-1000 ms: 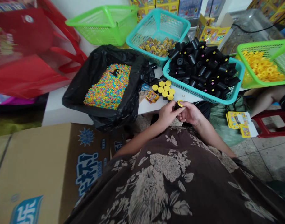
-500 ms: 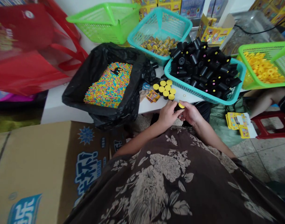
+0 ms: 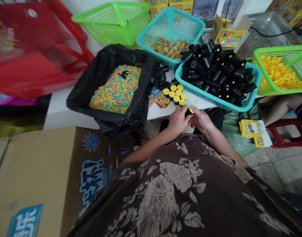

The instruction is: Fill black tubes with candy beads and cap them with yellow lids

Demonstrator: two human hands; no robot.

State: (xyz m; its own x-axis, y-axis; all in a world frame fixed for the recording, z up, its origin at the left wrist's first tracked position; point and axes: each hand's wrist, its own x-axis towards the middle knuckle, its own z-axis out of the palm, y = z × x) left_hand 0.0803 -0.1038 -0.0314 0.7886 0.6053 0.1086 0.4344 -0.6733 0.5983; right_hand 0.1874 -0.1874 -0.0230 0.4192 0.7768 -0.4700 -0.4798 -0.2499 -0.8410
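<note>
My left hand (image 3: 178, 120) and my right hand (image 3: 201, 120) meet at the table's front edge, holding a short black tube (image 3: 188, 112) with a yellow cap (image 3: 191, 110) between their fingers. The left fingers wrap the black body, while the right fingers press at the capped end. Just beyond them, several yellow-capped black tubes (image 3: 176, 100) stand upright in a small cluster on the white table (image 3: 160, 112). A teal basket (image 3: 215, 102) heaped with uncapped black tubes (image 3: 216, 74) sits to the right of that cluster.
A black bag (image 3: 143, 98) of multicoloured candies (image 3: 116, 92) lies left of my hands. Behind are a teal basket (image 3: 153, 54) of capped tubes and a green basket (image 3: 276, 90) of yellow rings. A cardboard box (image 3: 34, 177) stands at lower left.
The tube between my hands has turned slightly, so less of its yellow cap shows. The whole scene has drifted a little as my head moved.
</note>
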